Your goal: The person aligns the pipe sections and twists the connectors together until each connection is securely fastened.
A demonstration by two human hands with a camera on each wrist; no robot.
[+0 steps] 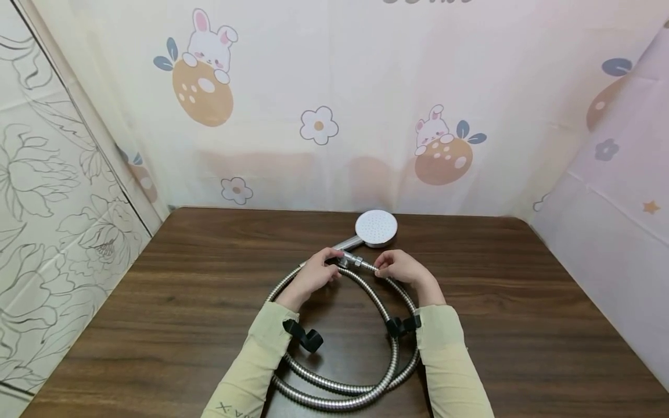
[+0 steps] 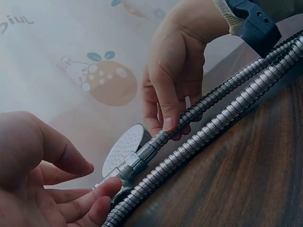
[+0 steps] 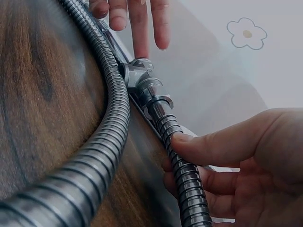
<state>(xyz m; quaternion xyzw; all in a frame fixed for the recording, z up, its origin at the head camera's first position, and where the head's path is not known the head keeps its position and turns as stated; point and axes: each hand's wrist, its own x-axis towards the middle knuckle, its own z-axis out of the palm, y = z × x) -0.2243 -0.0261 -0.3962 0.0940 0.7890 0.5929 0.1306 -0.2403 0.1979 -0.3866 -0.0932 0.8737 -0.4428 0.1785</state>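
Observation:
A coiled metal shower hose [image 1: 334, 404] lies on the wooden table, looped between both forearms. Its end meets a chrome fitting [image 3: 150, 89] with a hex nut, which looks like a bracket or diverter. Thumb and fingers of my right hand [image 1: 403, 267] pinch the hose just below this nut. My left hand [image 1: 315, 273] is at the fitting's other end; its fingers are spread loosely, and a fingertip touches or nearly touches the fitting in the right wrist view. Behind the hands lies a round white-faced shower head [image 1: 376, 227] with a chrome handle [image 1: 348, 244].
The dark wood table [image 1: 522, 325] reaches back to a patterned curtain [image 1: 324, 69] with rabbits and flowers. Black wrist mounts [image 1: 305, 338] sit on both sleeves, and the right one hangs over the hose loop. A floral panel [image 1: 63, 203] stands at the left.

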